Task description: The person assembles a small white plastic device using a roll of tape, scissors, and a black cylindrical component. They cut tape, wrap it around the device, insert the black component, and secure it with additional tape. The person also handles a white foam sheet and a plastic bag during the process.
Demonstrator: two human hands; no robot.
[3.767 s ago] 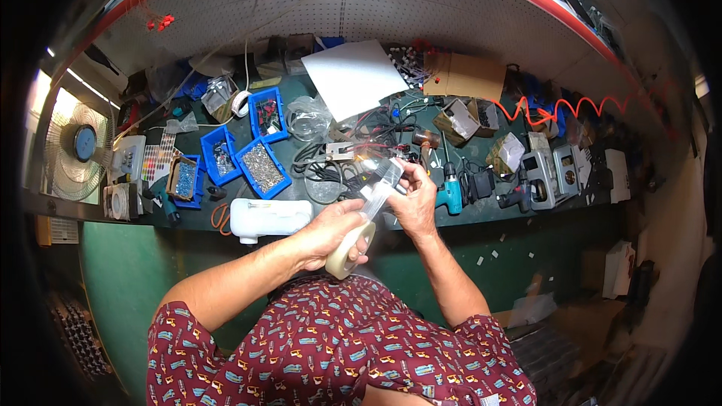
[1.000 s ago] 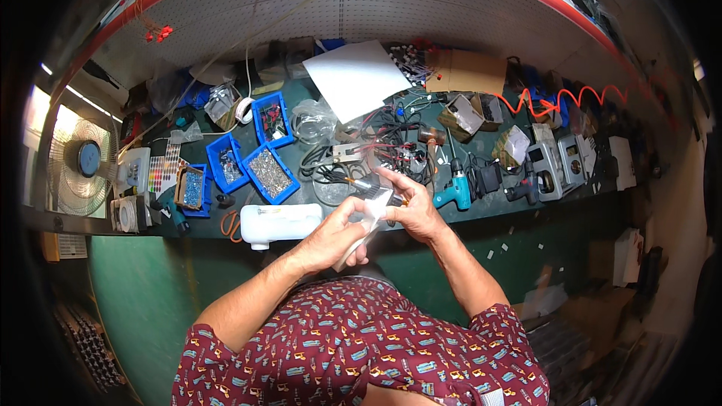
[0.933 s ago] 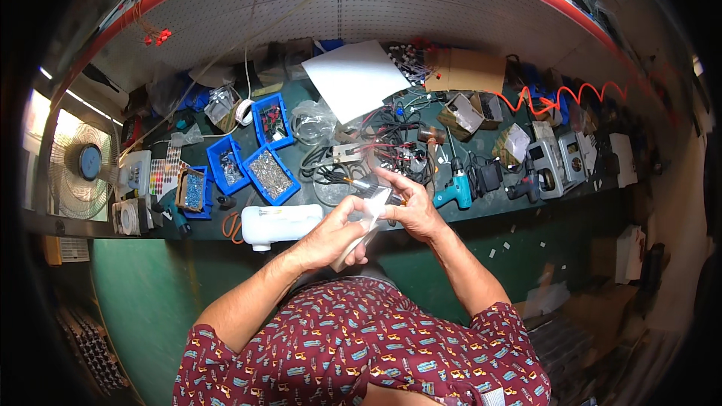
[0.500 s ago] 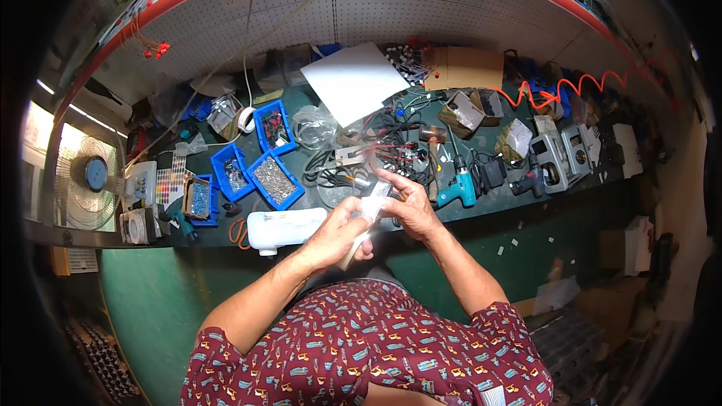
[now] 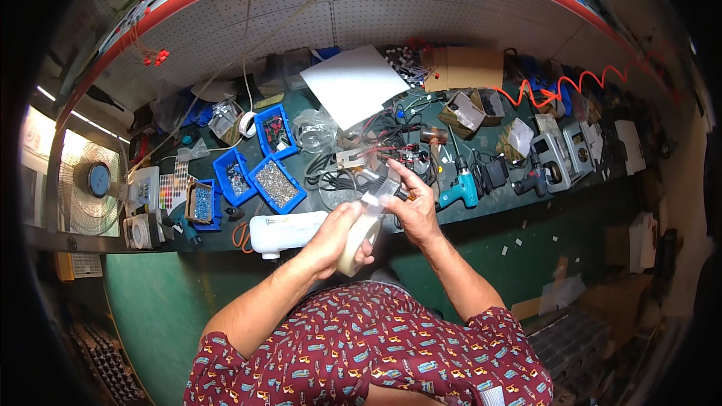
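Note:
Both my hands are close together above the bench's front edge. My left hand [image 5: 335,239] is closed round a thick cream-coloured roll [image 5: 352,249], which looks like a roll of clear tape, with its fingertips curled over the right side. Pinched between thumb and fingers of my right hand [image 5: 412,209] is a dark ribbed piece [image 5: 386,183]; its kind is hard to make out. A shiny clear strip [image 5: 371,201] lies between the roll and the dark piece, near both thumbs. Just left of my hands, a white plastic bottle [image 5: 284,233] lies on its side.
Blue bins [image 5: 278,184] of small metal parts stand left of centre. Tangled black cables [image 5: 398,135] lie beyond my hands, beside a white sheet [image 5: 353,84]. A teal cordless drill [image 5: 460,184] rests to the right. Orange-handled scissors [image 5: 241,236] lie near the front edge. A fan [image 5: 98,179] stands far left.
The roll has tilted and shows more of its side below my left hand. My right fingers have shifted slightly, and the dark ribbed piece shows more plainly.

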